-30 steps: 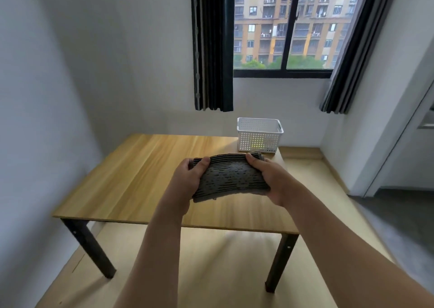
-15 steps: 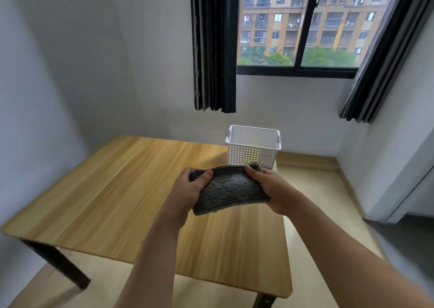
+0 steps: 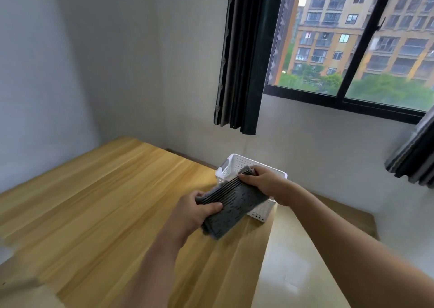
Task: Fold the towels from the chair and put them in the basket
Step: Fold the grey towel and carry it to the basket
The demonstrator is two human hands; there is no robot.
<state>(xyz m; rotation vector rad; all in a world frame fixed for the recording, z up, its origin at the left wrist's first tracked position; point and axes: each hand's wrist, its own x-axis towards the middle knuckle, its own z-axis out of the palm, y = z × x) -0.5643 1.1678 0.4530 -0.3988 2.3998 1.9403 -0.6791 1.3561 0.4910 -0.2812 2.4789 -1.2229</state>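
Tabletop (image 3: pixel 94 202) bare wood at left. Left hand (image 3: pixel 195 210) grip clamped on near end of folded towel (image 3: pixel 234 204), thumb on top. Right hand (image 3: pixel 263 181) grip clamped on far end. Towel held tilted, off the tabletop, apparently over the near rim of the basket (image 3: pixel 234 164); blur hides exact overlap. Risks: fold springing open on release; low end catching rim, tipping basket toward tabletop edge.
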